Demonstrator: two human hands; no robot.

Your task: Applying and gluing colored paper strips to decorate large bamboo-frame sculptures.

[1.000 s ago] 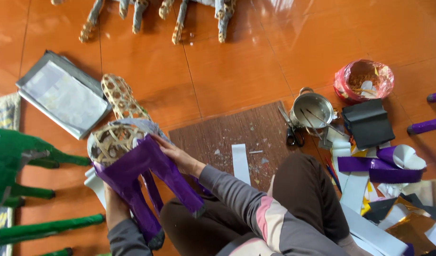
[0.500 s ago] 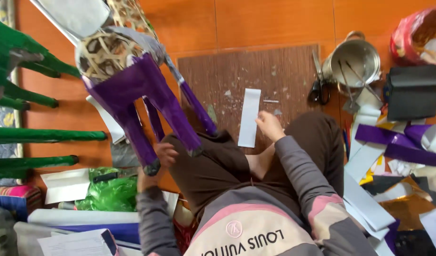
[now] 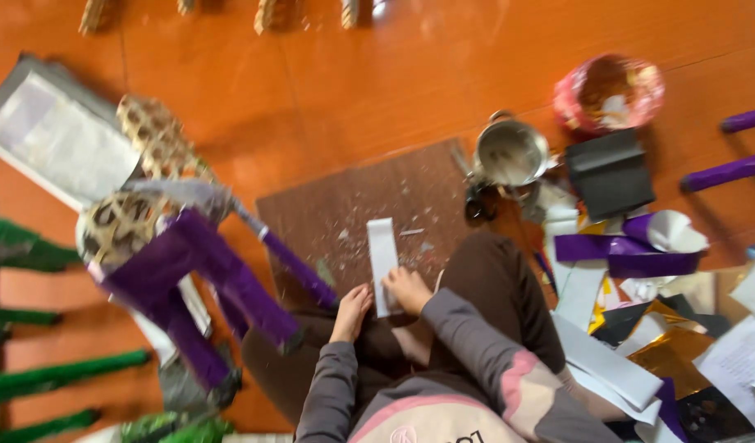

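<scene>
Left hand (image 3: 350, 312) now off purple frame (image 3: 201, 279), empty, open; right hand (image 3: 408, 289) gripping white strip (image 3: 382, 254).

Metal pot (image 3: 510, 152), pink bowl (image 3: 609, 92)

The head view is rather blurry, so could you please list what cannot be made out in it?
- Right hand: motion blur hides how its fingers grip the white strip.
- Left hand: blurred; whether it touches the strip cannot be told.
- Metal pot: contents washed out by glare.
- Woven frame: purple wrapping covers its legs.
- Green pieces: cut off by the left edge.
</scene>
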